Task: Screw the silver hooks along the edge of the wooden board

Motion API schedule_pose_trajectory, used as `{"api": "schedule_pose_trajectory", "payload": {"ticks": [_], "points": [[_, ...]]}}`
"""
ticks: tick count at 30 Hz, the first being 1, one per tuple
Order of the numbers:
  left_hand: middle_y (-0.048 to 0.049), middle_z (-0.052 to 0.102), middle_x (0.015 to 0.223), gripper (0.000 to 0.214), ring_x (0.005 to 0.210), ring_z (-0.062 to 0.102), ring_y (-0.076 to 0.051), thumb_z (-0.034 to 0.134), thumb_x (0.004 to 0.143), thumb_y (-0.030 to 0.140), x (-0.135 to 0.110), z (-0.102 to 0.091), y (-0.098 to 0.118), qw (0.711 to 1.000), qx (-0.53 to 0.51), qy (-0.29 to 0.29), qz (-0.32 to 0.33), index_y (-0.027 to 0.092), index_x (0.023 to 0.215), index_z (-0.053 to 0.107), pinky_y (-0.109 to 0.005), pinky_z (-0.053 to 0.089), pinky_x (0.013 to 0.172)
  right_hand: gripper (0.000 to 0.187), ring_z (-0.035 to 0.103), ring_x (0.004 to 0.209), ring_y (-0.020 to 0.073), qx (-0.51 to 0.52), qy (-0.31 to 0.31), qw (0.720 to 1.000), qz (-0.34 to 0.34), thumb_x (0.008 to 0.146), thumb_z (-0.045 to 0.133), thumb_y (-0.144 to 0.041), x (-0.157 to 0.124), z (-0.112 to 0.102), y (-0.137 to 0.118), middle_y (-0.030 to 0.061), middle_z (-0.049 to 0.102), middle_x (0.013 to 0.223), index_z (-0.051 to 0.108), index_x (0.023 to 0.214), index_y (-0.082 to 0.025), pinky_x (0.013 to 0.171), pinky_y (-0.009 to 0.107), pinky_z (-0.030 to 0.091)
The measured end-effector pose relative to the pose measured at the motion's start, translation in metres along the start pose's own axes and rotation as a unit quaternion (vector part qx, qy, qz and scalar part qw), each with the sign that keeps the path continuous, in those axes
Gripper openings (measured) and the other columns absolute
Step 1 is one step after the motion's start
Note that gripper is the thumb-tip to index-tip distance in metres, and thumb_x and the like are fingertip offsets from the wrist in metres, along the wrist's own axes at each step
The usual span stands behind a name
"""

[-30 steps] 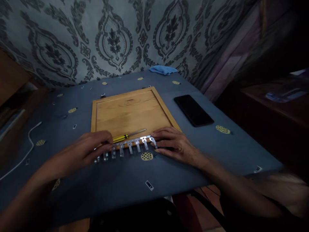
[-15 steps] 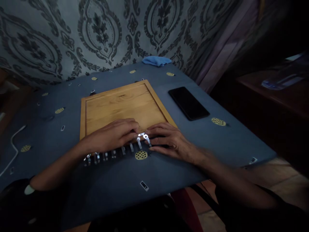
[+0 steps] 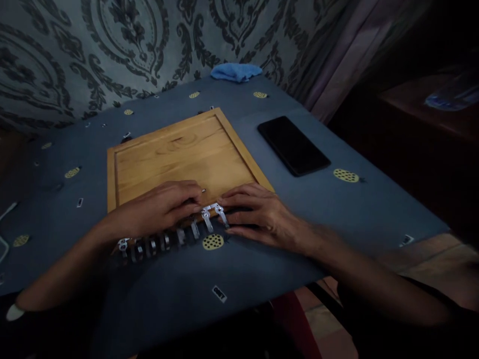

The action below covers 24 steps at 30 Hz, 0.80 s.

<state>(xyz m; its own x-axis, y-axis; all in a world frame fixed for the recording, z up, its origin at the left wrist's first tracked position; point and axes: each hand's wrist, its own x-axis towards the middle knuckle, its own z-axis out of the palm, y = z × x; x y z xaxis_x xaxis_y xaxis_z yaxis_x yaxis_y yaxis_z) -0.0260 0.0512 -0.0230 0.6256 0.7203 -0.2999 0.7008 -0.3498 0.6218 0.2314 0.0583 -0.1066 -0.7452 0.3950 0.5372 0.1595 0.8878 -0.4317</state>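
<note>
A framed wooden board lies on the table. Along its near edge runs a silver metal strip with several curved prongs, partly covered by my left hand. My left hand rests over the near edge with its fingers drawn together. A tiny shiny piece pokes out at its fingertips, too small to name. At the right end of the strip, my right hand has its thumb and fingers closed against the last prongs, steadying the metal at the board's edge.
To the board's right lies a black phone. A crumpled blue cloth sits at the far edge, by the patterned curtain. A white cable is at the left. The blue tablecloth has pineapple prints.
The view has shifted, so the board and prongs appear lower left and more prongs show. A tiny shiny piece now shows at my left fingertips. Both hands keep their places at the strip.
</note>
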Motion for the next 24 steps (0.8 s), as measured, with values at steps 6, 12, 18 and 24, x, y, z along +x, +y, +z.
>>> {"api": "schedule_pose_trajectory", "payload": {"ticks": [6,12,18,24], "points": [[-0.0011,0.058,0.089,0.031,0.083,0.054,-0.015,0.04,0.104,0.038,0.008,-0.002,0.009,1.0,0.024,-0.011,0.013,0.019,0.088,0.058,-0.028,0.04,0.076,0.02,0.063,0.117,0.0232,0.003,-0.017,1.0,0.015,0.098,0.063,-0.032,0.001,-0.003,-0.004,0.0078,0.073,0.122,0.076,0.108,-0.02,0.099,0.044,0.053],[-0.0011,0.059,0.094,0.028,0.088,0.056,-0.015,0.04,0.105,0.033,0.017,0.002,0.013,0.999,0.027,-0.019,0.041,0.019,0.091,0.059,-0.028,0.041,0.08,0.022,0.063,0.118,0.0233,-0.005,-0.022,1.0,0.014,0.1,0.06,-0.033,0.001,-0.004,-0.005,0.0085,0.073,0.123,0.076,0.107,-0.02,0.098,0.043,0.054],[-0.0007,0.059,0.094,0.027,0.087,0.055,-0.014,0.041,0.105,0.032,0.023,0.006,0.014,0.999,0.022,-0.018,0.039,0.019,0.089,0.058,-0.028,0.041,0.079,0.022,0.062,0.117,0.0237,-0.011,-0.025,1.0,0.014,0.101,0.059,-0.033,0.001,-0.005,-0.006,0.0082,0.073,0.123,0.076,0.106,-0.02,0.098,0.044,0.053],[-0.0006,0.059,0.094,0.025,0.09,0.055,-0.015,0.044,0.105,0.03,0.027,0.007,0.015,0.998,0.052,-0.021,0.032,0.018,0.087,0.057,-0.03,0.04,0.082,0.022,0.061,0.117,0.0245,-0.004,-0.037,0.999,0.022,0.101,0.059,-0.032,0.001,-0.005,-0.006,0.0087,0.072,0.123,0.076,0.104,-0.019,0.098,0.044,0.052]]}}
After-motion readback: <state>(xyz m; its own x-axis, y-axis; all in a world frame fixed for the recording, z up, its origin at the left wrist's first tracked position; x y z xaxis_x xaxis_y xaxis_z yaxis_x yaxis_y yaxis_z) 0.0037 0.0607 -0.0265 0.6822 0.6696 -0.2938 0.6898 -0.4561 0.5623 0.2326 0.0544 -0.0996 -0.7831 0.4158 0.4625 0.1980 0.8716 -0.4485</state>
